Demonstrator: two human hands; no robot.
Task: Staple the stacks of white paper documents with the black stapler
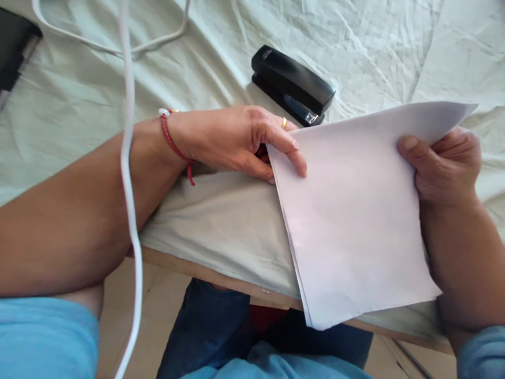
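Observation:
Several white paper sheets [355,221], stacked almost edge to edge, are held between my two hands over the table's near edge. My left hand [236,139], with a ring and a red wrist cord, grips the upper left corner, a finger lying on top and the thumb by the edge. On the right side, my right hand [447,166] pinches the sheets with its thumb on top and its fingers underneath; the upper right corner curls up there. Just beyond my left fingers, a black stapler [294,84] lies on the cloth, its front end close to the paper's top edge.
A wrinkled pale green cloth [221,210] covers the table, whose wooden edge [205,273] runs in front of my lap. A white cable [128,173] hangs across the view over my left forearm. A dark object [16,47] sits at the far left.

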